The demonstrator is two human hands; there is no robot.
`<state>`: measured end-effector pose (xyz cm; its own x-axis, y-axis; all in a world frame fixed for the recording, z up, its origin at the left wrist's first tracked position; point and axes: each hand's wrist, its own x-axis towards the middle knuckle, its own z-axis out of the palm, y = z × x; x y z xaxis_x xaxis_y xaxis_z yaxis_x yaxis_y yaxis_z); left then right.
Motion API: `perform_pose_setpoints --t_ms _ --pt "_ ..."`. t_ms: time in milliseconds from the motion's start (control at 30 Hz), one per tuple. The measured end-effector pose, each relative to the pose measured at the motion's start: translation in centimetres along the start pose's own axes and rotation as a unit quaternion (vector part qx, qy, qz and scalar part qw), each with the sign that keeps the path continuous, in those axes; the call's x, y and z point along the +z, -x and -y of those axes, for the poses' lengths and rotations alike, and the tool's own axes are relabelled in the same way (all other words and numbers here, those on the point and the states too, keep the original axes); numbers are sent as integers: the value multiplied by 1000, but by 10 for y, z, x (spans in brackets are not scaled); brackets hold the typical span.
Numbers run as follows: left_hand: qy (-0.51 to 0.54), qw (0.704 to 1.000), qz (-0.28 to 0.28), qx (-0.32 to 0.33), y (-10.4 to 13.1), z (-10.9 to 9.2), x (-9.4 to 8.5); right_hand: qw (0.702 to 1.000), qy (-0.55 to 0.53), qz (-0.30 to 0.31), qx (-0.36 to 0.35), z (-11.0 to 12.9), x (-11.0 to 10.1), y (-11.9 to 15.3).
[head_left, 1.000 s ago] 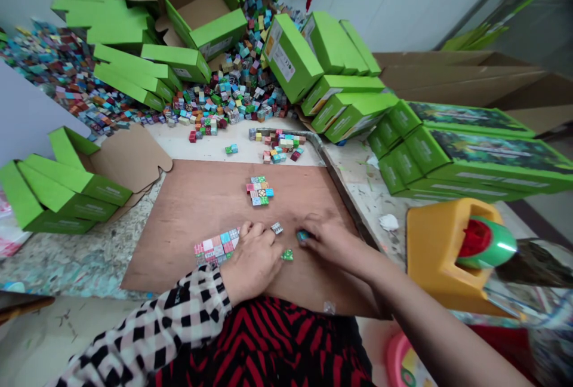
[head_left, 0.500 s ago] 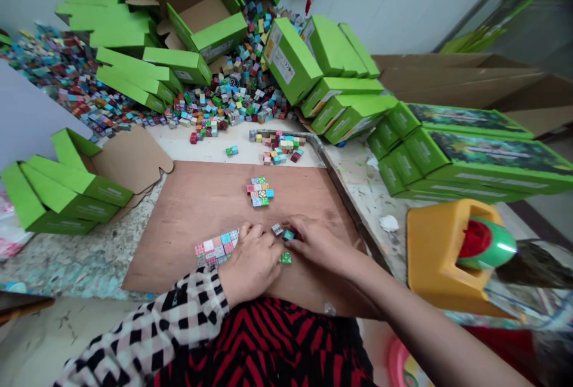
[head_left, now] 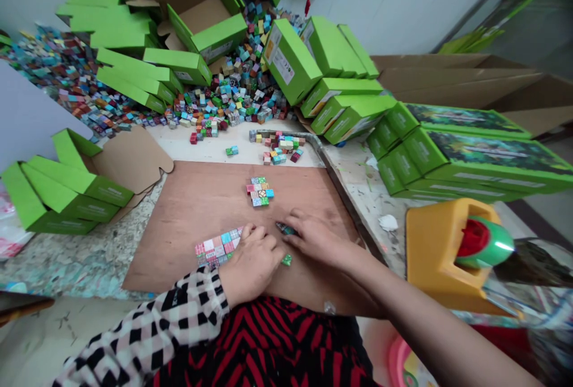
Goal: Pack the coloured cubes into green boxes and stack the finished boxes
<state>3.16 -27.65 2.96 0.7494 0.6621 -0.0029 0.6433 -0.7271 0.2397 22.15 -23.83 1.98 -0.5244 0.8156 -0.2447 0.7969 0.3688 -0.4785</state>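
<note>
"TNT" on one block

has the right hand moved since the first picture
Yes: judged against the brown board, the right hand has moved left, closer to the left hand.

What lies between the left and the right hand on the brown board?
In the head view, a green block lies there, beside the left hand; dark blocks are at the right hand.

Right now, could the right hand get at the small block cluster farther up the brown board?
Probably yes: past the dark blocks beside it, the right hand has just brown board between it and the block cluster.
</note>
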Motion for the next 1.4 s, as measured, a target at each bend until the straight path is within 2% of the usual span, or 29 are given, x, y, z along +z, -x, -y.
perform_pose_setpoints --t_ms 200,300,500,567,700,833,967,1133,1233,1400 --pt "25 998 -16 -58 -1 3 -6 998 -47 17 -27 0 -3 8" --pt "29 994 -47 -94 4 9 -12 995 -83 38 -44 6 -3 12" --pt "27 977 -109 -179 34 37 -24 993 -73 86 -26 9 -8 23" --pt "38 973 -98 -204 48 45 -26 993 -68 89 -33 11 -10 23" --pt "17 968 -32 -246 77 49 -27 992 -66 91 -51 18 -5 15" --pt "11 968 6 -250 95 49 -24 996 -76 33 -39 23 8 -2" --pt "25 966 38 -256 98 50 -20 997 -71 24 -12 29 15 -22" --pt "145 945 64 -286 95 49 -18 994 -82 41 -54 37 10 -33" --pt "179 939 46 -290 94 50 -14 993 -80 52 -64 42 4 -33" --pt "201 947 28 -251 93 57 -9 993 -59 64 -77 47 3 -36"
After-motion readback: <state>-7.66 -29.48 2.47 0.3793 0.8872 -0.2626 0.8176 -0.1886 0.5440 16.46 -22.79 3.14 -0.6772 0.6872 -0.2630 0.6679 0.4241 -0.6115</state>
